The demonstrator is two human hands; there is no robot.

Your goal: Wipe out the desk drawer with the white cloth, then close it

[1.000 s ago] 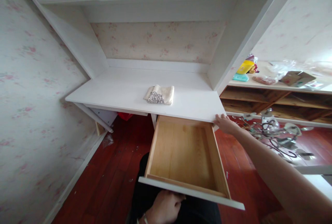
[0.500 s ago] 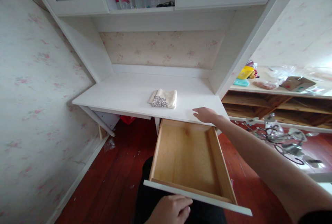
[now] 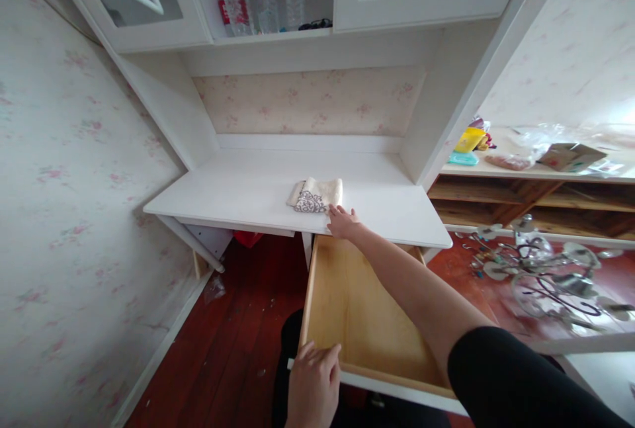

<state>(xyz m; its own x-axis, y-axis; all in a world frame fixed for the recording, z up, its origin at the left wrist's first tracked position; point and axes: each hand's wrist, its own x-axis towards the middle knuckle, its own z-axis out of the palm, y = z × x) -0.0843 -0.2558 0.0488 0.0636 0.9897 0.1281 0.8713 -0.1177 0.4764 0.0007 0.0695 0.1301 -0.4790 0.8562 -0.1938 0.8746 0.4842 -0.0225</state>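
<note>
Beyond the open wooden drawer, the right hand, grip spread, meets a folded cloth; the left hand, hold unclear, overlaps the drawer's front: sliding shut could trap fingers.

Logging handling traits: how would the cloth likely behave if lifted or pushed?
The cloth is probably floppy, given its soft folds. It looks light, being small. Lying flat on the desk, it would likely slide rather than roll.
</note>
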